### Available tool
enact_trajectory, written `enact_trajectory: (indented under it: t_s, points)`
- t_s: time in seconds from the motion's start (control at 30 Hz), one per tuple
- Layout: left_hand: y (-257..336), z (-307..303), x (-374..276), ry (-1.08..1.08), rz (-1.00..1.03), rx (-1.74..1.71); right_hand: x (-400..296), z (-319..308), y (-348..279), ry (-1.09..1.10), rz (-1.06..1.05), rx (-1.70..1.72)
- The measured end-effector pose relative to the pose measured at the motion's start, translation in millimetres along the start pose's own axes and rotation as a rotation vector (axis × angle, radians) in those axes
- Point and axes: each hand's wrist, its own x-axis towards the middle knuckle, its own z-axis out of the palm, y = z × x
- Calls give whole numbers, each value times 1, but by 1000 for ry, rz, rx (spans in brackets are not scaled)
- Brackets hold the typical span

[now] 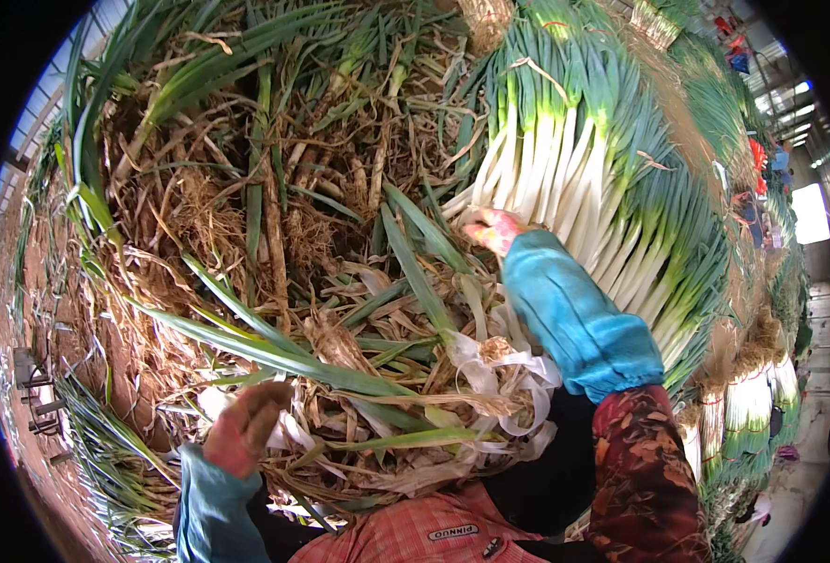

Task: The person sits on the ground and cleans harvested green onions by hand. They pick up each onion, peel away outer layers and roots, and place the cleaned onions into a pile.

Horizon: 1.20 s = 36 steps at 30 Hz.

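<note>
My right hand (496,229), in a pink and white glove, is at the lower white ends of a row of peeled green onions (552,158). Its fingertips are near or against those ends; whether they grip a stalk is unclear. Lower left, my left hand (246,429) wears a dirty reddish glove, its fingers curved over the peelings. White pieces show on both sides of it, and its palm side is hidden. Between the hands lie long green leaves (344,376), dry husks (401,295) and white peeled skins (474,362).
Unpeeled onions with brown roots (175,211) are heaped ahead and to the left. More onions (105,450) lie on the soil at lower left. Tied bundles (749,401) stand at the right. A metal object (35,401) is at the far left.
</note>
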Motion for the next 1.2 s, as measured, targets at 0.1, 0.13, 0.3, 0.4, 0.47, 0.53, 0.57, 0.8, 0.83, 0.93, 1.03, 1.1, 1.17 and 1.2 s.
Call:
enact_trajectory:
  t_s: [0.1,0.13,0.3,0.4,0.47,0.53,0.57,0.8,0.83,0.93,1.03,1.1,1.17,1.2]
  points:
    - [-1,-3,-8,-86,-244,25,8,48,-33,105,-52,-248]
    - [-12,-3,-8,-58,-164,154,18,55,-23,109,-45,-316]
    - [-21,-7,-9,-117,-192,268,77,81,-12,220,-143,-58]
    - [-14,-9,1,-209,-201,337,121,90,-11,273,-65,49]
    - [-5,-8,2,-176,-238,339,141,105,-28,257,-71,4]
    - [-12,-13,6,-216,-196,355,158,116,-42,340,-75,-62]
    - [-17,-13,6,-212,-167,322,163,122,-51,372,-102,-189]
    - [-31,-15,11,-124,-168,234,202,162,-106,274,217,-382]
    - [-30,-15,10,-149,-229,225,206,167,-106,252,229,-405]
    - [-28,-19,16,-133,-184,225,231,161,-92,164,259,-481]
    - [-30,-19,14,-109,-187,194,242,153,-87,82,201,-436]
    - [-26,-21,13,-86,-166,196,235,154,-92,128,207,-489]
    - [-21,-22,12,-82,-167,213,227,153,-90,134,175,-429]
    - [-20,-22,7,-77,-152,215,222,151,-89,139,159,-400]
